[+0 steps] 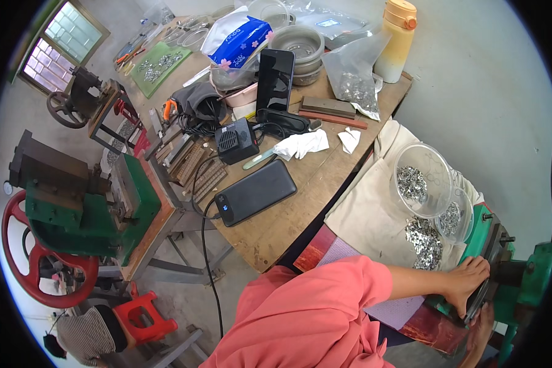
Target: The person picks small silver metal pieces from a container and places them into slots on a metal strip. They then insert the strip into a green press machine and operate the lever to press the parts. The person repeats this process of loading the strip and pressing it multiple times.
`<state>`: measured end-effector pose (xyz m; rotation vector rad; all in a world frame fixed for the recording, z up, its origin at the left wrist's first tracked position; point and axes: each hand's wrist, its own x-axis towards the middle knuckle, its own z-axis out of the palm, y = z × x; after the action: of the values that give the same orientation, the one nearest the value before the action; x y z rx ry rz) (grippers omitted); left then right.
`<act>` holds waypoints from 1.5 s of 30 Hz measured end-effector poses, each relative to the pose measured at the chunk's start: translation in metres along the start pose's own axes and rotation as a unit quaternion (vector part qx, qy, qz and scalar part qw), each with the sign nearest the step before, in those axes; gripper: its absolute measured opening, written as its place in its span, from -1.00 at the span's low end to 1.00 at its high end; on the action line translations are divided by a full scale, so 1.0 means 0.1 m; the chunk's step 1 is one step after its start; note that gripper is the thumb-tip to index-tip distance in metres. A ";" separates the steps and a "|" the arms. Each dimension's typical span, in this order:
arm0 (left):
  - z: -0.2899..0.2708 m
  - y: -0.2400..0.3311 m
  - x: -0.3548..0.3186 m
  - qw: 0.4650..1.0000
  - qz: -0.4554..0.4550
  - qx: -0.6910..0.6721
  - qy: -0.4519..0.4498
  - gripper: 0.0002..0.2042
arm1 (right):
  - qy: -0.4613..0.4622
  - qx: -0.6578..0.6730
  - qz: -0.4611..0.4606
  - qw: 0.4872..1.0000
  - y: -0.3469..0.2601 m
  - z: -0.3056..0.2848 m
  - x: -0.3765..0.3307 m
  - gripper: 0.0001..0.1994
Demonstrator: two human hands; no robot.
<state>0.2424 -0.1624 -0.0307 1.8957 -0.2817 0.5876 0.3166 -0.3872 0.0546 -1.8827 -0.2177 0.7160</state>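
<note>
Our left hand (468,283) curls over the green machine's (538,270) dark plate (495,246), our right hand (483,326) below, what they pinch we cannot tell; a nudging forearm (414,284) could scatter nearby metal pieces (424,244).

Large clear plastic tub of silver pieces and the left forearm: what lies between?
A heap of small silver metal pieces, on beige fabric cloth, in the head view.
</note>
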 end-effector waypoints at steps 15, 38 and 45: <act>-0.07 0.00 0.03 0.999 0.006 0.025 -0.025 0.17 | 0.217 -0.425 -0.211 0.853 0.24 0.81 -0.62 -0.71; -1.28 1.03 -0.43 0.880 -0.261 -0.346 -0.197 -0.67 | 0.223 -0.286 -0.335 0.870 0.01 1.61 -1.37 -0.53; -2.27 0.85 -0.37 0.939 -0.199 -0.279 -0.025 -0.84 | 0.056 0.175 -0.283 0.942 -0.71 2.32 -0.42 -0.65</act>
<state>0.1115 0.0093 0.0859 1.3593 -0.0765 0.1557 0.1630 -0.1958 0.0736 -1.4132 -0.5004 0.2312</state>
